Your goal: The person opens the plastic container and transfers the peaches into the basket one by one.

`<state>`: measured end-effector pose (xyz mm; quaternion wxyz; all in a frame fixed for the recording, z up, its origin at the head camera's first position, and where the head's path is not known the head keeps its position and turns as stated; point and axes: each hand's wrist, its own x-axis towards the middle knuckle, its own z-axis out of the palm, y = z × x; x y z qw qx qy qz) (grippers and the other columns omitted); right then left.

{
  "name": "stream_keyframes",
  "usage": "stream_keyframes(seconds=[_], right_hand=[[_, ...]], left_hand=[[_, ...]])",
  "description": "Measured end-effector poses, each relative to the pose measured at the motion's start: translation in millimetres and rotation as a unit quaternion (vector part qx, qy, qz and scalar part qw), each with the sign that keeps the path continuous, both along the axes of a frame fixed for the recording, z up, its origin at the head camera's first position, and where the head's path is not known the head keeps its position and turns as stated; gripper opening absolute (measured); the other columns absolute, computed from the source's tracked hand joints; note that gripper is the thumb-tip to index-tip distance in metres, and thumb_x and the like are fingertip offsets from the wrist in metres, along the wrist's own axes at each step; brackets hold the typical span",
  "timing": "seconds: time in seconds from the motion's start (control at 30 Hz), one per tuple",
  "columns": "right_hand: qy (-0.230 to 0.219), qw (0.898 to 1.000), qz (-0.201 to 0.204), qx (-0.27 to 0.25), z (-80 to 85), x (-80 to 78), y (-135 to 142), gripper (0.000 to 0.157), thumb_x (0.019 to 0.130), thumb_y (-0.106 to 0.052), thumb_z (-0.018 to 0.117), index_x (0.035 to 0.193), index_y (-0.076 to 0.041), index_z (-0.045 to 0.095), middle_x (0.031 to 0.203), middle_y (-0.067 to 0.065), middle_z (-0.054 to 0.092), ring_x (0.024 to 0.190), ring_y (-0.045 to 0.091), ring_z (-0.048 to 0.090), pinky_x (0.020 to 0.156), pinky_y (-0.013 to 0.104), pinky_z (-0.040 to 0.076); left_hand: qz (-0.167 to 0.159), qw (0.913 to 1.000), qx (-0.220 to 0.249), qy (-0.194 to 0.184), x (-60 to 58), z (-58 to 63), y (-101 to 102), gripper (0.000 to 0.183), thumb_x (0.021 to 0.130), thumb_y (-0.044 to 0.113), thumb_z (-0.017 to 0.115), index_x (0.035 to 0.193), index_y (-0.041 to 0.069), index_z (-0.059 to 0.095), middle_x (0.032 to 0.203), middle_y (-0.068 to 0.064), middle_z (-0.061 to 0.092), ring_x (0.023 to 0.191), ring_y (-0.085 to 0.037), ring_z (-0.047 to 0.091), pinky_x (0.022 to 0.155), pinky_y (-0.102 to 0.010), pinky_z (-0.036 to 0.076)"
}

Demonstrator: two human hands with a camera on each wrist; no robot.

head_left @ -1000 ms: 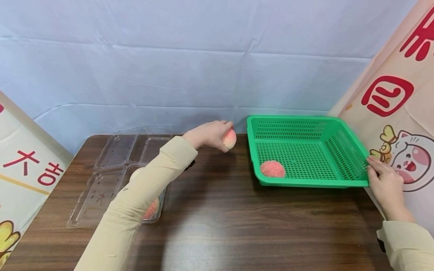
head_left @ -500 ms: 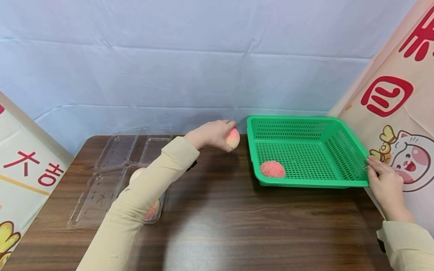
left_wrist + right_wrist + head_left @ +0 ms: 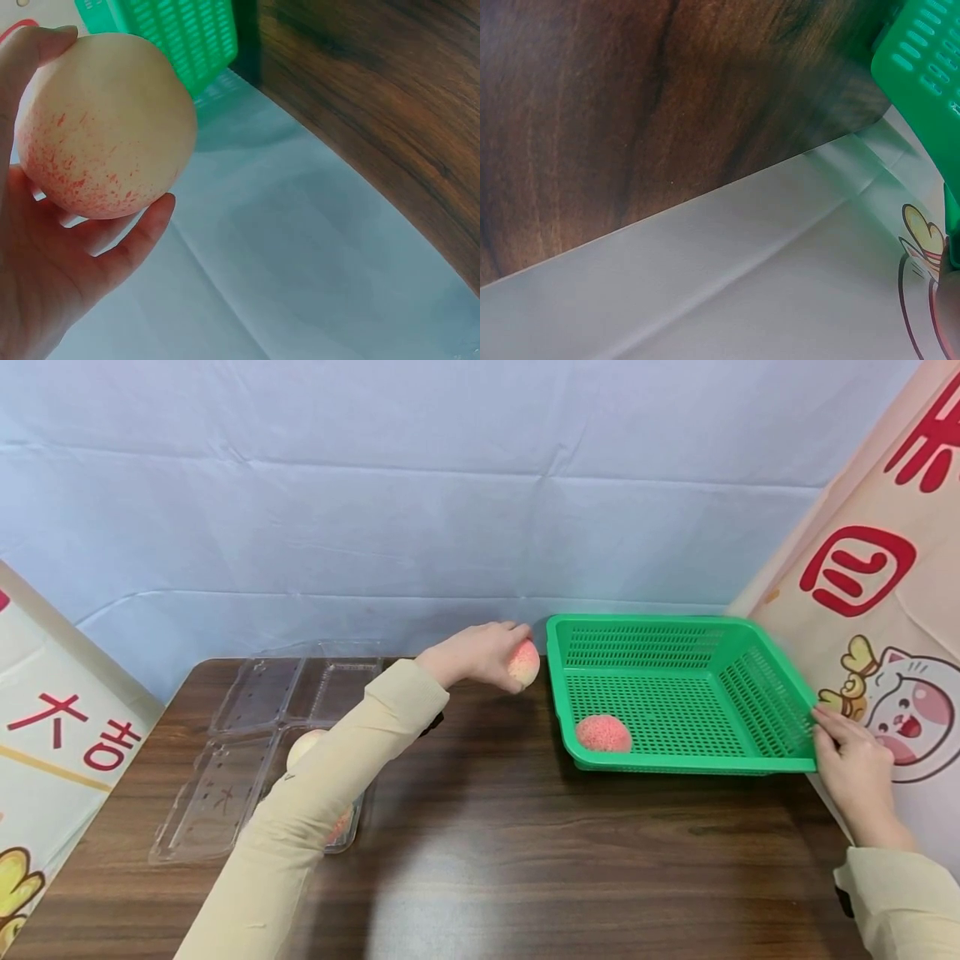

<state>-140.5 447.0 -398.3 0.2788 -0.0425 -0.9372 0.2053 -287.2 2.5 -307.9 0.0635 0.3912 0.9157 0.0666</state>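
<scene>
My left hand [image 3: 476, 653] holds a pale peach with a red-speckled blush [image 3: 523, 664] just left of the green plastic basket [image 3: 697, 765]. In the left wrist view, thumb and fingertips wrap the sides of that peach [image 3: 112, 127], apart from the basket wall [image 3: 184, 45]. My right hand [image 3: 855, 768] grips the basket's right rim near its front corner. A pink peach [image 3: 603, 734] lies inside the basket at the front left. Only a sliver of the right hand [image 3: 950, 311] shows at the edge of the right wrist view.
A clear plastic compartment box [image 3: 225, 785] lies at the left of the wooden table [image 3: 570, 868]. In it sit a pale peach [image 3: 303, 747] and a pink one [image 3: 339, 828], partly hidden by my left sleeve. A pale cloth [image 3: 450, 510] hangs behind, with printed banners at both sides.
My left hand has moved slightly right with the peach, closer to the basket's left wall. The right hand and the basket have stayed in place.
</scene>
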Motion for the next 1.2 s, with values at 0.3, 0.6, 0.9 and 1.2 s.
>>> stream_keyframes(seconds=[0.3, 0.6, 0.9, 1.2], right_hand=[[0.023, 1.0, 0.003, 0.001, 0.2, 0.1, -2.6, 0.034, 0.091, -0.01, 0.042, 0.115, 0.007, 0.058, 0.123, 0.02, 0.053, 0.117, -0.02, 0.026, 0.105, 0.03, 0.024], [0.014, 1.0, -0.002, 0.003, 1.2, 0.3, -2.1, 0.035, 0.092, -0.01, 0.041, 0.117, 0.007, 0.057, 0.123, 0.021, 0.052, 0.122, -0.011, 0.028, 0.106, 0.032, 0.023], [0.015, 1.0, -0.004, 0.003, -0.4, 0.5, -0.5, 0.034, 0.092, -0.01, 0.042, 0.116, 0.007, 0.058, 0.123, 0.021, 0.053, 0.123, -0.009, 0.03, 0.106, 0.03, 0.023], [0.016, 1.0, -0.001, 0.005, -0.1, 1.0, -0.8, 0.034, 0.092, -0.01, 0.041, 0.116, 0.007, 0.057, 0.123, 0.021, 0.052, 0.123, -0.011, 0.029, 0.106, 0.029, 0.022]], left_hand=[[-0.004, 1.0, 0.005, -0.002, 1.0, 7.4, 8.5, 0.06, 0.07, 0.038, 0.067, 0.121, 0.016, 0.044, 0.11, -0.001, 0.049, 0.092, -0.018, 0.049, 0.074, -0.034, 0.045], [-0.01, 0.9998, -0.018, 0.006, 2.6, 11.0, 15.0, 0.068, 0.072, 0.042, 0.067, 0.127, 0.013, 0.04, 0.119, -0.003, 0.048, 0.1, -0.019, 0.049, 0.078, -0.034, 0.044], [-0.01, 0.9998, -0.013, 0.006, 4.9, 13.4, 19.3, 0.072, 0.072, 0.042, 0.066, 0.132, 0.013, 0.038, 0.121, -0.003, 0.047, 0.101, -0.019, 0.049, 0.078, -0.034, 0.045], [-0.013, 0.9998, 0.0, 0.014, 5.2, 13.0, 23.6, 0.067, 0.072, 0.041, 0.066, 0.129, 0.015, 0.04, 0.117, -0.001, 0.048, 0.099, -0.017, 0.048, 0.076, -0.032, 0.045]])
